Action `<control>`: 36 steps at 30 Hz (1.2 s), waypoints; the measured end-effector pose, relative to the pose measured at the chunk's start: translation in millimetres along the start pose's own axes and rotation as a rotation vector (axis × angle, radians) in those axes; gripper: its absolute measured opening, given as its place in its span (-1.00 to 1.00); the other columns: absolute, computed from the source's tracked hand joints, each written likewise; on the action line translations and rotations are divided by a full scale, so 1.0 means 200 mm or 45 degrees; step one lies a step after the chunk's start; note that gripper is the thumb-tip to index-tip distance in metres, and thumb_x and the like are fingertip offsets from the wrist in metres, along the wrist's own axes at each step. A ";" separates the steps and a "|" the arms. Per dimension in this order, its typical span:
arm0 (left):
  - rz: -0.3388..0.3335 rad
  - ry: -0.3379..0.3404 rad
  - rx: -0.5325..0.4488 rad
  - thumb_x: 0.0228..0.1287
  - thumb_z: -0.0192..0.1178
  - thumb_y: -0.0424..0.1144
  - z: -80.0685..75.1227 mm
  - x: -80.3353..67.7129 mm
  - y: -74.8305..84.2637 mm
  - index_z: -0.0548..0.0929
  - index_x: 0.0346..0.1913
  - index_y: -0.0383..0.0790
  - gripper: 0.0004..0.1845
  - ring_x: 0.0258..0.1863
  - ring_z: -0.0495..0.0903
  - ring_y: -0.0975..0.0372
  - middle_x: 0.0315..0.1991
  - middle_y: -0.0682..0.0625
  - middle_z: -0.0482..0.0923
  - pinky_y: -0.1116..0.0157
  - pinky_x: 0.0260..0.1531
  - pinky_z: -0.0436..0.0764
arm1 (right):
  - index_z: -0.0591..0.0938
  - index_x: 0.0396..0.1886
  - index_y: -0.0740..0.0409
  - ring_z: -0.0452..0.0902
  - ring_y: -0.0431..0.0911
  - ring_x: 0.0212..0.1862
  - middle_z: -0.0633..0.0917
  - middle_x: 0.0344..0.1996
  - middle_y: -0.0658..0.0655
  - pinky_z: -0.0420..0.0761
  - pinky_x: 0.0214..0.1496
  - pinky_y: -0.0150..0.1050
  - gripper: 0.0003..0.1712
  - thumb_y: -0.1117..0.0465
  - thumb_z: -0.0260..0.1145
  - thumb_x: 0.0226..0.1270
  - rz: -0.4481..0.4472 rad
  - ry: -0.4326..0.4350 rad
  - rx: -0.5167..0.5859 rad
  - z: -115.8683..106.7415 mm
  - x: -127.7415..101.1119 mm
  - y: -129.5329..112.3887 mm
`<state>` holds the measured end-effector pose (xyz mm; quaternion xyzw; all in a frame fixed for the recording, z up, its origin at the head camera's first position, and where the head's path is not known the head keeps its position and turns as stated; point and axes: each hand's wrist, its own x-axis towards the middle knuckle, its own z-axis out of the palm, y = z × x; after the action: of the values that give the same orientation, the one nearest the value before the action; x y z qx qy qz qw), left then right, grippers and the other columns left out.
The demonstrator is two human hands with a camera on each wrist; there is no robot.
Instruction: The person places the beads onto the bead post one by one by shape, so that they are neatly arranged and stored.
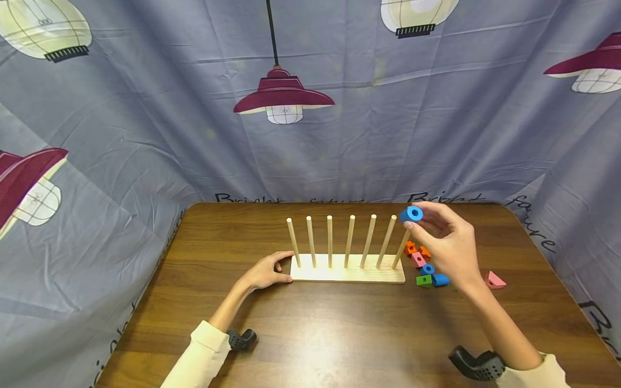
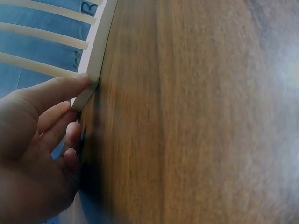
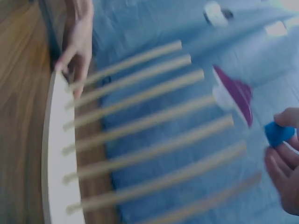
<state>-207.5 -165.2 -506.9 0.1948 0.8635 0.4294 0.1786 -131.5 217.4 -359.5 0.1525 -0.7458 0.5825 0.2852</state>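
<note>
I pinch the blue ring (image 1: 412,214) in my right hand (image 1: 448,245), fingertips clamped on it, right of centre in the head view, just above the tip of the rightmost peg (image 1: 400,249). I judge this the threading step; next, its hole must line up with that tip. My left hand (image 1: 267,271) presses curled fingers on the wooden base (image 1: 346,275), steadying it. Loose beads (image 1: 423,268) lie beside the base's right end.

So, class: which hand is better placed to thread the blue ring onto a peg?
Probably the right hand: it pinches the blue ring just above the rightmost peg, while the left hand holds the peg board.
</note>
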 end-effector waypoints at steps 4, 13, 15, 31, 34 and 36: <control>0.006 0.000 -0.006 0.14 0.46 -0.33 0.00 0.00 0.00 0.41 0.42 -0.32 -0.24 -0.24 0.35 0.17 0.11 -0.13 0.44 0.24 -0.26 0.38 | 0.66 -0.05 0.48 0.68 -0.14 -0.12 0.72 -0.16 0.15 0.60 -0.07 -0.38 -0.59 0.68 0.40 0.03 -0.097 -0.019 0.105 0.15 0.04 -0.08; 0.015 0.000 0.018 0.14 0.46 -0.34 0.00 0.00 -0.01 0.41 0.41 -0.33 -0.25 -0.28 0.34 0.16 0.11 -0.15 0.44 0.25 -0.28 0.36 | 0.68 -0.01 0.34 0.68 -0.10 -0.10 0.73 -0.15 0.18 0.61 0.02 -0.20 -0.63 0.52 0.46 0.15 -0.094 -0.296 0.197 0.52 0.08 -0.16; 0.010 -0.003 0.019 0.15 0.45 -0.33 0.00 0.00 0.00 0.41 0.41 -0.32 -0.25 -0.28 0.34 0.17 0.06 -0.13 0.45 0.25 -0.29 0.35 | 0.68 0.00 0.31 0.68 -0.09 -0.09 0.73 -0.15 0.16 0.61 0.02 -0.20 -0.63 0.47 0.47 0.17 -0.078 -0.323 0.202 0.60 0.08 -0.17; -0.025 -0.021 -0.006 0.18 0.44 -0.31 0.00 0.00 0.00 0.40 0.42 -0.32 -0.25 -0.27 0.32 0.15 0.00 -0.10 0.44 0.24 -0.29 0.36 | 0.68 0.08 0.17 0.60 -0.14 -0.03 0.71 -0.06 0.02 0.53 -0.05 -0.10 -0.63 0.28 0.46 0.27 0.038 -0.351 0.111 0.91 0.09 -0.12; -0.035 -0.020 -0.006 0.17 0.44 -0.30 0.00 0.00 0.00 0.40 0.42 -0.30 -0.25 -0.26 0.33 0.15 0.09 -0.12 0.43 0.23 -0.28 0.37 | 0.68 0.06 0.15 0.58 -0.12 -0.11 0.70 -0.05 0.01 0.46 -0.22 -0.19 -0.63 0.28 0.47 0.25 0.044 -0.348 0.070 0.93 0.08 -0.10; -0.033 -0.018 -0.008 0.17 0.44 -0.30 0.00 0.00 0.01 0.40 0.42 -0.30 -0.25 -0.25 0.34 0.15 0.12 -0.14 0.43 0.23 -0.27 0.37 | 0.68 0.05 0.16 0.55 -0.10 -0.17 0.70 -0.06 0.01 0.38 -0.29 -0.24 -0.63 0.28 0.48 0.24 0.049 -0.343 0.053 0.94 0.07 -0.09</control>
<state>-208.3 -164.7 -505.4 0.1861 0.8634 0.4283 0.1907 -179.7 35.4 -366.7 0.2208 -0.7679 0.5773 0.1680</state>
